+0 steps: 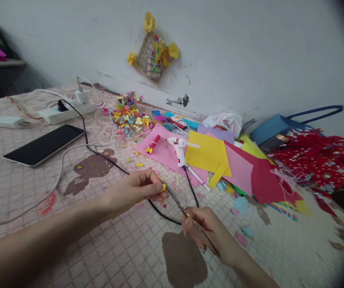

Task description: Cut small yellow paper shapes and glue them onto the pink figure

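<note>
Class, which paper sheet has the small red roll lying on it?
The leftmost pink sheet; the red roll lies there, not on the yellow sheet or the other pink sheet.

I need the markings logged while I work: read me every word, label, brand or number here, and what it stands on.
"283", faint, seemingly handwritten: pale grey wall.
White plastic glue gun: small markings, too small to read.
White plastic power strip: too blurred to read any text.
No other text is legible.

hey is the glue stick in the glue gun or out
In: a pale stick sticks out of the back of the glue gun.
</note>
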`<state>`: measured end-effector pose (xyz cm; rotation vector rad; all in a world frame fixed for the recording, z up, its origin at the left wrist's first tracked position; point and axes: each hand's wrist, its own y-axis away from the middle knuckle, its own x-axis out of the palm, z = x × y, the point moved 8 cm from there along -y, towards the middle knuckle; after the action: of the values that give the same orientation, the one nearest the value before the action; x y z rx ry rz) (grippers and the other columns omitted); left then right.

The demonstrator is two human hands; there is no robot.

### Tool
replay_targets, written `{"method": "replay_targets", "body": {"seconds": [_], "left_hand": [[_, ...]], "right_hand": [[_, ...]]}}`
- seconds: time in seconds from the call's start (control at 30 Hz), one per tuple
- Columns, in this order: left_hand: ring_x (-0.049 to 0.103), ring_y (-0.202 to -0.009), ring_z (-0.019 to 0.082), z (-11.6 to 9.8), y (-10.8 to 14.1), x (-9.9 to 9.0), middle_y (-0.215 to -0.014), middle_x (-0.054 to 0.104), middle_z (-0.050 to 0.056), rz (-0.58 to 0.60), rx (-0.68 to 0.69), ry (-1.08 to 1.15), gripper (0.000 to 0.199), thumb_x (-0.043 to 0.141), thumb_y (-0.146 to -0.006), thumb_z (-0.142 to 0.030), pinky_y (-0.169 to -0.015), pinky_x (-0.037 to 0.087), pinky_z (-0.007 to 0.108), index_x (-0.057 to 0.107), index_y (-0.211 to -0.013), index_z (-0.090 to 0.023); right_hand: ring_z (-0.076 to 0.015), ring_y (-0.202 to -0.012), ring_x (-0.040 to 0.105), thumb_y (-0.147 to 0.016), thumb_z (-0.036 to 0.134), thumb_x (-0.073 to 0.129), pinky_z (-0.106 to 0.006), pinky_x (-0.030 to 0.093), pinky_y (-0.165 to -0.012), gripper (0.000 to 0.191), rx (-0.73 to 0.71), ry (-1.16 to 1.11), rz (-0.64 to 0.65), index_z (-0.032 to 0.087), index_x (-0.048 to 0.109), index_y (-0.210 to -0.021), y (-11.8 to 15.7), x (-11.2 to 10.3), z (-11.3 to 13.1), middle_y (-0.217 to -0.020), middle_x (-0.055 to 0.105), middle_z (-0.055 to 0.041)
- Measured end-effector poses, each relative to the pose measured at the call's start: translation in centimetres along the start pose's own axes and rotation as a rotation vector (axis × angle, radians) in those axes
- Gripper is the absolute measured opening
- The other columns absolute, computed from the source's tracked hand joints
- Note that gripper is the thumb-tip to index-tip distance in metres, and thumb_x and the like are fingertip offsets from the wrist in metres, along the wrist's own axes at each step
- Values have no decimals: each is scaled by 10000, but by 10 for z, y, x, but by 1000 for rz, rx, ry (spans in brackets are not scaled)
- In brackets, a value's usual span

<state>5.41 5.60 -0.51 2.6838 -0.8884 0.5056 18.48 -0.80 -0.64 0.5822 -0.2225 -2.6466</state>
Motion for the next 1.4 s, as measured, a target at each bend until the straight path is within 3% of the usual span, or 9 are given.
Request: {"method": "replay_targets", "body": {"seconds": [0.73, 1.4], "left_hand": [[637, -683, 104, 0, 0, 3, -731, 696, 23, 31, 6, -7, 159, 646, -786, -229, -635, 453, 204, 538, -716, -136], [640, -699, 111, 2, 0, 2, -740, 689, 15, 39, -7, -18, 154, 634, -795, -233, -672, 459, 224, 535, -721, -142]], "right_hand": [[-80, -475, 312, -799, 692, 358, -227, 215, -442, 556, -16, -2, 58, 170, 429, -621, 2, 2, 8, -539, 323, 50], [-71, -452, 294, -771, 707, 390, -211, 202, -419, 567, 32, 22, 25, 175, 410, -575, 1, -1, 1, -484, 353, 52]]}}
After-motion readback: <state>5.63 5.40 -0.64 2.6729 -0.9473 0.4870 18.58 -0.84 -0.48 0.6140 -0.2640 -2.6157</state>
